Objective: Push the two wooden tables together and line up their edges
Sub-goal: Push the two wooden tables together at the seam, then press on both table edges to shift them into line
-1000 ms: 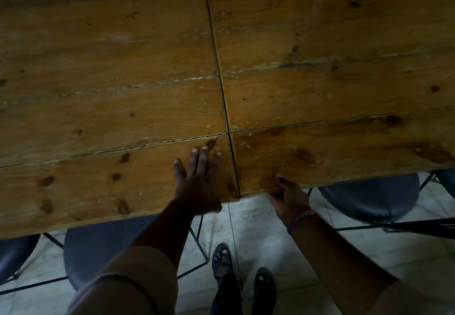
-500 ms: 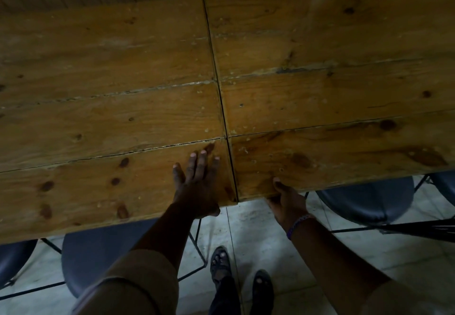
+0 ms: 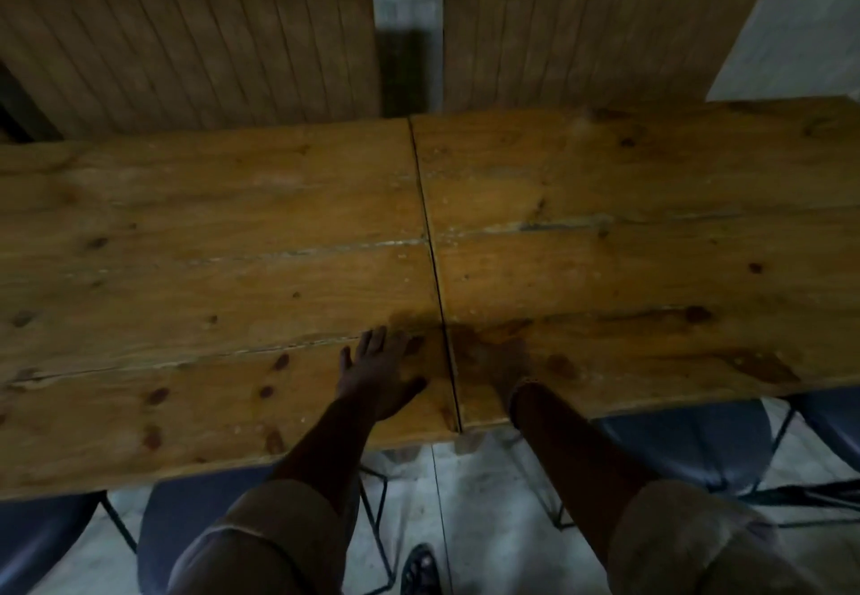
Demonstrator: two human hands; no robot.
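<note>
Two wooden plank tables stand side by side, the left table (image 3: 186, 268) and the right table (image 3: 651, 259), touching along a thin dark seam in the middle. Their near edges meet almost level at the seam. My left hand (image 3: 379, 373) lies flat on the left table's near plank, fingers spread, just left of the seam. My right hand (image 3: 505, 364) rests on top of the right table just right of the seam; it is motion-blurred, so its fingers are hard to make out.
Dark blue chairs (image 3: 684, 450) with black wire legs are tucked under the near edges of both tables. Two wooden slatted bench backs (image 3: 209, 45) stand behind the tables against a pale wall. A sandalled foot (image 3: 421, 569) stands on the tiled floor.
My right hand left its grip on the right table's near edge and now rests on the tabletop. My left hand slid further onto its table. The view tilted up, showing the bench backs.
</note>
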